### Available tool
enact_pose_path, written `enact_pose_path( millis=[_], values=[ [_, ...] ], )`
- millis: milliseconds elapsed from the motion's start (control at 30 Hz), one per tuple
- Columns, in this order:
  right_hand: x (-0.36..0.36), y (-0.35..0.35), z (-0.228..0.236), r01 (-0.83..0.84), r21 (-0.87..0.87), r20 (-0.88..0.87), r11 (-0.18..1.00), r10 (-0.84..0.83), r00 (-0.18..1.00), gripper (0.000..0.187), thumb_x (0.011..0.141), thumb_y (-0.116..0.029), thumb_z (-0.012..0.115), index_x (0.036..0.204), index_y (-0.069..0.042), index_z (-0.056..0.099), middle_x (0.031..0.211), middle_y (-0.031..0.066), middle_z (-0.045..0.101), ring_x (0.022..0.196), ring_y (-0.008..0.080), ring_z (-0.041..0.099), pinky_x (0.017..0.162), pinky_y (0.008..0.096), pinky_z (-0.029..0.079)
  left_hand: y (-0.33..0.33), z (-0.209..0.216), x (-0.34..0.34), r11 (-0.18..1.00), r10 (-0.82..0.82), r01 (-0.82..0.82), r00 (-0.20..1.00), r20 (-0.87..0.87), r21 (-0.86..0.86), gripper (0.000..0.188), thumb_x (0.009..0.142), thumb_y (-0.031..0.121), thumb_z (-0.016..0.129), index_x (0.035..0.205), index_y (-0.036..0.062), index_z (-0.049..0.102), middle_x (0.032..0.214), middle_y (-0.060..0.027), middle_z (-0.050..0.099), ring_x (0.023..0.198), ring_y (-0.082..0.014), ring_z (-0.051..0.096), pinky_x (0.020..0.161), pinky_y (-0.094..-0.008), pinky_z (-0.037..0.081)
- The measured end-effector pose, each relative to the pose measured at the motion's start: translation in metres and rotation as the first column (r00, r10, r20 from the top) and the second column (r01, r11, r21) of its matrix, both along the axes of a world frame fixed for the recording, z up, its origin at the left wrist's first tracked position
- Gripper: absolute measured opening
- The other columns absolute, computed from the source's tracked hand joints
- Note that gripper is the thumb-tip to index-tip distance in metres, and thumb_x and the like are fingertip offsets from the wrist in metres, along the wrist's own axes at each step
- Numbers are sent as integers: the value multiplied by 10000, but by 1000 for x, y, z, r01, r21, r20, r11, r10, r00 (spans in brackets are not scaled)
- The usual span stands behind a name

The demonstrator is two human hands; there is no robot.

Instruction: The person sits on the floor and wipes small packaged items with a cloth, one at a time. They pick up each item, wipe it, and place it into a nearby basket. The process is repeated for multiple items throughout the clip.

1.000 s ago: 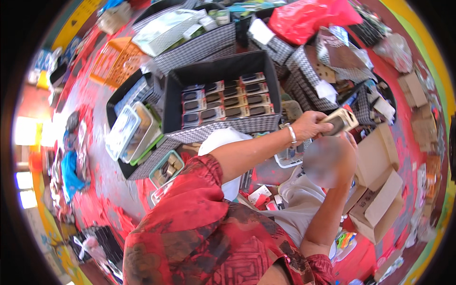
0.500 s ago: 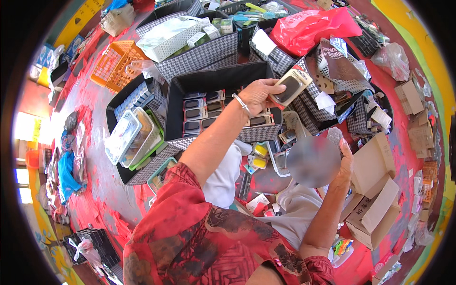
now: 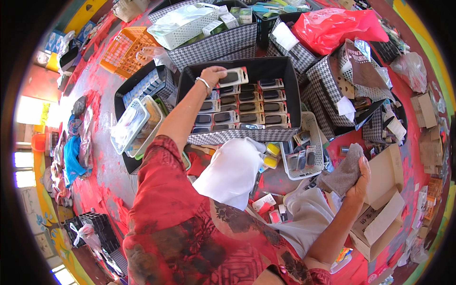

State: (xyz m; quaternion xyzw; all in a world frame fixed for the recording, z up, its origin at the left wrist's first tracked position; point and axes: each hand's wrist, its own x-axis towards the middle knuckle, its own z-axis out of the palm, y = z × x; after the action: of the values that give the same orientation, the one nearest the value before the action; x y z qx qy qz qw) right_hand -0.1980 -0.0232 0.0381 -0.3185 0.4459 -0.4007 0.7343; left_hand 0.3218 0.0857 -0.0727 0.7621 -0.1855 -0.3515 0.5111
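Observation:
My left hand (image 3: pixel 212 76) pinches a carded blister pack (image 3: pixel 233 77) with a dark, rounded-oblong item in it. It holds the pack over the far left part of a black-lined houndstooth fabric box (image 3: pixel 247 135). Inside that box lie rows of similar packs (image 3: pixel 248 107), some partly behind my left hand and its pack. What the dark items are, I cannot tell. On the right, away from the box, my right hand (image 3: pixel 359 179) is wrapped round a bunched grey-brown cloth (image 3: pixel 343 170). Its fingers are partly hidden by the cloth.
Right of the fabric box stands a white plastic basket (image 3: pixel 302 172) holding more packs. An open cardboard box (image 3: pixel 380 223) sits at the right. Clear-lidded tubs (image 3: pixel 127 127) and an orange crate (image 3: pixel 114 59) are to the left. A red plastic bag (image 3: pixel 335 31) lies far right.
My left hand has carried the pack from beyond the box's right side leftward over its far left part. The box's rows show more fully. The cloth stays in my right hand.

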Motion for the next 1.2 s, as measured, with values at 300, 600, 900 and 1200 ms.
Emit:
enact_pose_path(
  millis=[300,600,900,1200],
  values=[
    [4,2,-2,22,-34,-64,999,-24,998,294,814,-133,635,1061,7,560,993,94,627,887,192,611,804,312,493,-54,-99,-19,896,-207,5,890,407,445,405,746,243,693,1101,67,609,1130,-194,532,906,-294,588,833,-373,477],
    [11,1,-2,27,-4,-109,1000,-27,994,284,808,-96,602,1066,16,570,1003,96,628,892,183,610,801,300,488,-24,-131,-30,904,-414,109,472,779,414,563,676,64,669,1213,60,498,1229,-238,431,1050,-397,516,917,-406,444],
    [-13,-7,0,275,-85,32,958,-273,961,216,809,-111,607,994,1,607,914,79,651,799,173,624,729,294,498,-33,-93,-34,750,-601,79,494,628,656,431,755,174,589,1154,23,528,1128,-221,563,1048,-371,543,894,-414,450],
    [-47,-21,8,560,67,115,826,-564,818,209,757,-217,666,880,-53,625,824,82,658,710,251,637,684,394,520,-44,130,-216,680,-409,723,517,752,-127,225,822,110,557,1025,41,627,997,-90,648,867,-149,626,765,-263,482]
  ],
)
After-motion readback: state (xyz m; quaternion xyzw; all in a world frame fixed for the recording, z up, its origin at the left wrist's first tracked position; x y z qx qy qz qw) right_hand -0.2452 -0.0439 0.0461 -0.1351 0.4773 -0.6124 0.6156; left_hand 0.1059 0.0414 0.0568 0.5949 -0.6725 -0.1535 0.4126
